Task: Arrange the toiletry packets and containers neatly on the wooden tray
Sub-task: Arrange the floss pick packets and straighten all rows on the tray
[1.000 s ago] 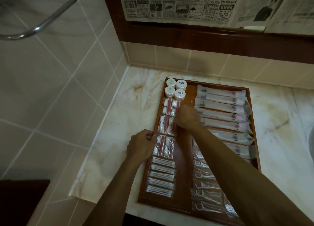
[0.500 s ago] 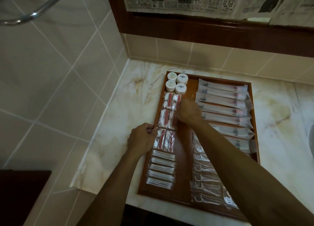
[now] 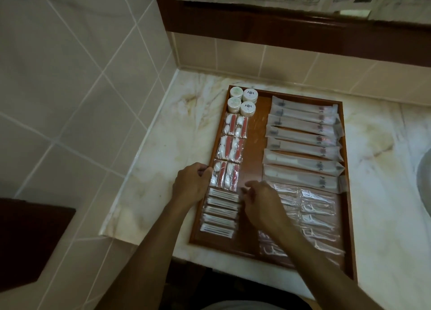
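Left hand (image 3: 190, 183): fingers (image 3: 206, 171) curled over the left rim of the wooden tray (image 3: 254, 128), gripping it, beside the nearest red-and-white packet (image 3: 225, 175). Right hand (image 3: 261, 203): fingers (image 3: 250, 185) loosely bent and slightly apart above the tray's bare middle strip, holding nothing; whether the tips touch the near swab packets (image 3: 220, 213) cannot be told.

Tray contents, left column from far to near: four round white containers (image 3: 242, 101) in a square, three pairs of red-and-white packets, five flat swab packets stacked in a row. Right column: eight long translucent packets (image 3: 303, 144) lying crosswise, overlapping slightly; nearer, clear floss-pick packets (image 3: 317, 207), less even, partly under the right forearm.

The tray sits on the marble bench (image 3: 168, 151), in the corner of the tiled wall (image 3: 70, 76). A dark wooden frame (image 3: 279, 30) runs along the far wall.
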